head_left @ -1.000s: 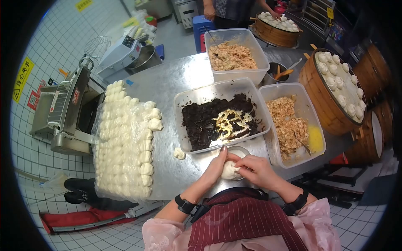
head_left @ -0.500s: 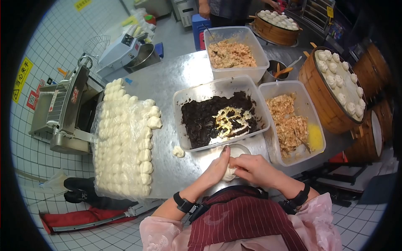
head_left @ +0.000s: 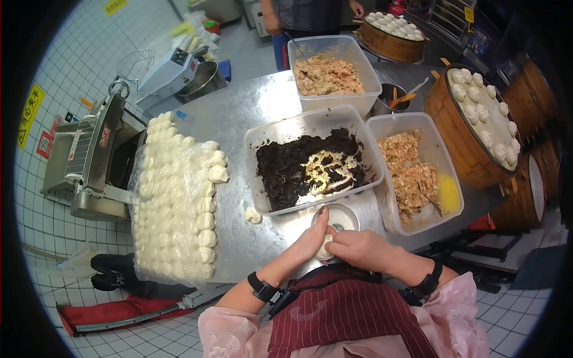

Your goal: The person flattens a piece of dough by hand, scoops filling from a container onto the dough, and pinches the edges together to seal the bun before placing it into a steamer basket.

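Note:
A round white dough bun [head_left: 324,250] is between my hands, close to the table's front edge. My left hand [head_left: 308,238] cups it from the left, thumb pointing up. From the other side my right hand [head_left: 360,247] pinches its top with bent fingers. Just beyond the hands sits a round metal bowl [head_left: 348,216] with something white in it, partly hidden by them. Behind it stands a clear plastic tub of dark filling [head_left: 280,173], with a pale, shiny patch in it. A loose lump of dough [head_left: 253,215] lies left of the bowl.
Rows of dough pieces [head_left: 176,203] under plastic film cover the left of the steel table [head_left: 230,110], beside a roller machine [head_left: 98,158]. Tubs of orange-pink filling [head_left: 406,170] and bamboo steamers with buns [head_left: 444,122] line the right. Another person [head_left: 310,18] stands at the back.
My right hand has shifted slightly down and round the bun, and more of the metal bowl shows. The person at the back has moved nearer, with the arms lower in view.

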### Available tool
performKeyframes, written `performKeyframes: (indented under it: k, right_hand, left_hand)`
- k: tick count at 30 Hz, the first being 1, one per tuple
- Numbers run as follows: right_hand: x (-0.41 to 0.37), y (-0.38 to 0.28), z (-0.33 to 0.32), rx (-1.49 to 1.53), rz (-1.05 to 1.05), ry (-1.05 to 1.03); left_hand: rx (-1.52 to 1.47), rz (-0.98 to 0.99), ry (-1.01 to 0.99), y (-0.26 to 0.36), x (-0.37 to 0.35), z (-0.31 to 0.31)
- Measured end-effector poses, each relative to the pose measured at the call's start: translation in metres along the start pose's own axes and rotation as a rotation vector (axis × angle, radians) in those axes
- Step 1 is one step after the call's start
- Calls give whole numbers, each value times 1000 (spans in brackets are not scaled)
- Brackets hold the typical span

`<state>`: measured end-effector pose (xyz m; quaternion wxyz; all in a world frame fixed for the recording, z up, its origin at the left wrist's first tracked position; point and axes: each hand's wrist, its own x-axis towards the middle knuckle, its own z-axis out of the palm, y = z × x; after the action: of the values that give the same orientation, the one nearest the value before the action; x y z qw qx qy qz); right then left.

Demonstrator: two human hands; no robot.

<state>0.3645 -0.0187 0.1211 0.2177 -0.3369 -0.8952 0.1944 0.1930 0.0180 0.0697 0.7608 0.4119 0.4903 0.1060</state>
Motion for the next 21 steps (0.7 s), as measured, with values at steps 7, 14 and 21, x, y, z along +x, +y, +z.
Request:
performKeyframes:
  k: [7,14,21]
  right_hand:
    - [4,1,1,164,129,-28]
    - [7,8,-25,512,336,194]
    - [14,-13,-24,217,45,110]
  left_hand:
    - [-56,-41,1,-7,5,-5]
    - [-322,-5,-196,3,-15,-7]
    - [-368,41,-170,2,-16,-8]
